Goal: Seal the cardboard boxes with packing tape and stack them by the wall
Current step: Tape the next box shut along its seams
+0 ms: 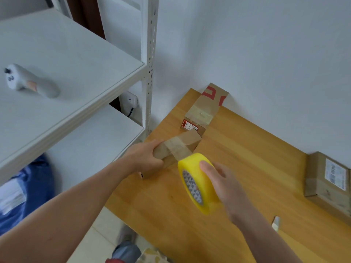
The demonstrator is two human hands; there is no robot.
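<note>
- The left hand (146, 156) grips the small cardboard box (176, 149) at the worktop (247, 158) edge.
- The right hand (224, 185) holds the yellow tape roll (197, 183).
- Best to pull the tape tight and press it flat.

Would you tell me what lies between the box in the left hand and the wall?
The head view shows a taped cardboard box with red print lying there, its far end at the wall.

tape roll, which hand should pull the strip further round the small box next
Right, probably. The right hand grips the yellow tape roll, whose strip runs onto the small box. The left hand grips that box's end, so it looks better used to steady it.
</note>
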